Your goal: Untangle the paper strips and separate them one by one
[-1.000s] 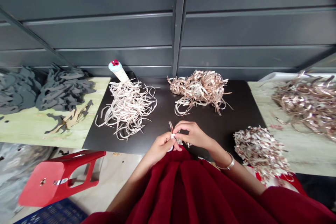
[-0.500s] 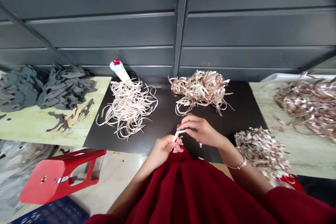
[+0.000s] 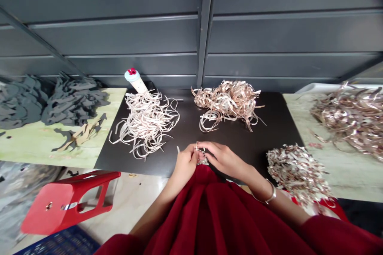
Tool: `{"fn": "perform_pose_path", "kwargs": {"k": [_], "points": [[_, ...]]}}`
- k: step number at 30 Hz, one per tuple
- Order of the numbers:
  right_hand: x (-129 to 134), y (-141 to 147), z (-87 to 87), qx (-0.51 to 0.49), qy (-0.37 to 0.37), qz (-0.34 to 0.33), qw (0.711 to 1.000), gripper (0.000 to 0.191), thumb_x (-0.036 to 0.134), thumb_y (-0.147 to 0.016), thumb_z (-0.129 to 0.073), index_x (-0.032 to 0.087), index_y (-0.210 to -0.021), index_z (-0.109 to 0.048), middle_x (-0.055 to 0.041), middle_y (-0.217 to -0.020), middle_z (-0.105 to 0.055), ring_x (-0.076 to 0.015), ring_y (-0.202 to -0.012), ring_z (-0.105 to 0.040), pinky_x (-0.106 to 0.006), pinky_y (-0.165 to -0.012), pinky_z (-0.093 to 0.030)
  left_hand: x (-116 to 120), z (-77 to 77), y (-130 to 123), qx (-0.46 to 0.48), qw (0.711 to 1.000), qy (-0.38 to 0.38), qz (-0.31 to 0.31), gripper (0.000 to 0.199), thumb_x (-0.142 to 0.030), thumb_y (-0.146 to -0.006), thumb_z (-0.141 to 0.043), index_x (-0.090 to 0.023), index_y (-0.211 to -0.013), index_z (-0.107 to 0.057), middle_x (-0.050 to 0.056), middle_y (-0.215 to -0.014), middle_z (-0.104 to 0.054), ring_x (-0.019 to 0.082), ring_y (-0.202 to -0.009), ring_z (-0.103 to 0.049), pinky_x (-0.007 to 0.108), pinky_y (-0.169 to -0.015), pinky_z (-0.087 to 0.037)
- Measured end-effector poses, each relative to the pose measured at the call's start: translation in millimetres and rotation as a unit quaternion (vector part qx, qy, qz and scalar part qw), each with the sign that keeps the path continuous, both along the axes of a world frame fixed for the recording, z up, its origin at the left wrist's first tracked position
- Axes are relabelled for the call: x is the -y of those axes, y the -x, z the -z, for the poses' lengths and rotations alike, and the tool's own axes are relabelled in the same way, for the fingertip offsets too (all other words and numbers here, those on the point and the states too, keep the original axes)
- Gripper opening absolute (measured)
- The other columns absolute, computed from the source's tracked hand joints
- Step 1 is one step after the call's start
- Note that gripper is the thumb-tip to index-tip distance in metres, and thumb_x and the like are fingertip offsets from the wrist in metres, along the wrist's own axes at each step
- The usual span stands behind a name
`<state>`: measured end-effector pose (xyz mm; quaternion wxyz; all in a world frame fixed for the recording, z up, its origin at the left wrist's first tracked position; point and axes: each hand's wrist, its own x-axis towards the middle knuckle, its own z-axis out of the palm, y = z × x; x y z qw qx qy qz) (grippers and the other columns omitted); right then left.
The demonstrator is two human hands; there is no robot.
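At the centre of the view, both hands meet just above the near edge of the matte-black counter [image 3: 186, 129]. The left hand [image 3: 184, 163] is curled, its thumb and fingers pinching a thin, pale, flexible strip [image 3: 197, 147] — it bends round between the fingertips. The right hand [image 3: 222, 157] reaches in from three o'clock, fingers bent and tips at the same strip; whether they pinch it or only touch it, I cannot tell. Small pale pieces sit just below the fingers, partly hidden.

Taking the hands as the middle of the dial, a loose tangle of narrow cream strips [image 3: 149, 121] lies at ten o'clock, with a pale cylindrical tumbler with a light-blue lid and red top [image 3: 137, 83] just beyond it, tilted. A bundle of shiny rose-gold strips [image 3: 229, 101] rests at one o'clock. At three o'clock — past the right wrist — is a heap of short, crinkled white-and-rose-gold pieces [image 3: 296, 171].
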<state>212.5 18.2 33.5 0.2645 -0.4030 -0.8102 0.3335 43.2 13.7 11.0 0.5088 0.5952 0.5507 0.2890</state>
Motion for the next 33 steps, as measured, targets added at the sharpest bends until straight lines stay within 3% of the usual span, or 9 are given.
{"fn": "perform_pose_path", "kwargs": {"k": [4, 7, 12, 17, 20, 23, 26, 29, 33], "points": [[0.3, -5.2, -0.3, -0.005, -0.003, -0.021, 1.000, 0.045, 0.003, -0.086, -0.037, 0.021, -0.126, -0.044, -0.0099, -0.124, -0.058, -0.0188, -0.111, -0.059, -0.034, -0.094, -0.050, 4.3, 6.8, -0.1, 0.102, 0.993, 0.061, -0.027, 0.021, -0.031, -0.087, -0.043, -0.016, -0.081, -0.057, 0.000, -0.060, -0.062, 0.013, -0.054, -0.060, 0.024, -0.058, -0.047], [-1.2, -11.9, -6.4, -0.024, 0.028, -0.057, 0.998, 0.049, 0.001, -0.085, -0.034, 0.020, -0.129, -0.041, -0.0102, -0.127, -0.057, -0.0167, -0.114, -0.057, -0.031, -0.094, -0.049, 8.3, 5.3, 4.1, 0.114, 0.991, 0.068, -0.024, 0.023, -0.030, -0.087, -0.043, -0.016, -0.076, -0.058, -0.003, -0.051, -0.055, 0.010, -0.045, -0.051, 0.021, -0.052, -0.042], [-3.8, -15.9, -15.8, -0.035, 0.072, -0.074, 0.994, 0.045, 0.004, -0.087, -0.034, 0.020, -0.129, -0.040, -0.0098, -0.129, -0.057, -0.0147, -0.111, -0.058, -0.028, -0.093, -0.047, 8.6, -4.8, 7.0, -0.032, 0.999, -0.025, -0.028, 0.019, -0.029, -0.085, -0.050, -0.017, -0.081, -0.064, -0.003, -0.056, -0.058, 0.010, -0.049, -0.050, 0.021, -0.053, -0.038], [-8.9, -29.5, -4.2, -0.057, 0.123, -0.049, 0.990, 0.037, 0.012, -0.091, -0.040, 0.022, -0.127, -0.040, -0.0082, -0.118, -0.065, -0.0104, -0.079, -0.065, -0.023, -0.076, -0.050, 9.1, -2.7, 9.9, -0.130, 0.981, -0.140, -0.028, 0.017, -0.025, -0.088, -0.048, -0.019, -0.086, -0.064, -0.003, -0.063, -0.064, 0.010, -0.051, -0.055, 0.020, -0.053, -0.039], [-14.8, -42.8, 8.3, -0.125, 0.189, -0.049, 0.973, 0.030, 0.022, -0.092, -0.045, 0.020, -0.122, -0.042, -0.0093, -0.110, -0.069, -0.0110, -0.076, -0.064, -0.025, -0.074, -0.049, 12.6, -0.1, 16.1, -0.176, 0.945, -0.275, 0.014, 0.015, -0.018, -0.090, -0.046, -0.017, -0.089, -0.061, -0.002, -0.067, -0.066, 0.009, -0.052, -0.056, 0.019, -0.053, -0.039], [-23.2, -47.5, 21.0, -0.222, 0.283, -0.079, 0.930, 0.030, 0.029, -0.091, -0.051, 0.019, -0.117, -0.041, -0.0104, -0.103, -0.071, -0.0139, -0.084, -0.066, -0.029, -0.077, -0.050, 14.3, -3.0, 22.5, -0.217, 0.862, -0.445, 0.108, 0.020, -0.012, -0.090, -0.042, -0.016, -0.084, -0.060, -0.002, -0.059, -0.062, 0.009, -0.049, -0.055, 0.021, -0.050, -0.036], [-34.8, -37.3, 36.6, -0.285, 0.356, -0.107, 0.884, 0.033, 0.031, -0.085, -0.061, 0.019, -0.110, -0.042, -0.0090, -0.096, -0.073, -0.0156, -0.085, -0.068, -0.029, -0.075, -0.050, 13.3, -7.2, 27.2, -0.257, 0.789, -0.538, 0.149, 0.021, -0.011, -0.089, -0.044, -0.017, -0.077, -0.059, -0.004, -0.051, -0.054, 0.009, -0.045, -0.050, 0.022, -0.047, -0.032], [-45.8, -15.8, 57.9, -0.289, 0.393, -0.109, 0.866, 0.034, 0.031, -0.081, -0.066, 0.018, -0.104, -0.045, -0.0085, -0.093, -0.073, -0.0142, -0.077, -0.068, -0.024, -0.066, -0.050, 12.4, -5.6, 33.4, -0.272, 0.770, -0.555, 0.158, 0.021, -0.012, -0.090, -0.045, -0.017, -0.073, -0.057, -0.004, -0.052, -0.055, 0.009, -0.048, -0.052, 0.022, -0.048, -0.033], [-49.8, 13.6, 91.2, -0.347, 0.412, -0.101, 0.837, 0.036, 0.031, -0.076, -0.071, 0.018, -0.098, -0.047, -0.0077, -0.087, -0.074, -0.0167, -0.081, -0.069, -0.023, -0.066, -0.050, 15.7, 7.6, 49.2, -0.286, 0.789, -0.520, 0.158, 0.020, -0.010, -0.089, -0.045, -0.016, -0.074, -0.057, -0.004, -0.052, -0.054, 0.009, -0.046, -0.050, 0.023, -0.047, -0.032]]}}
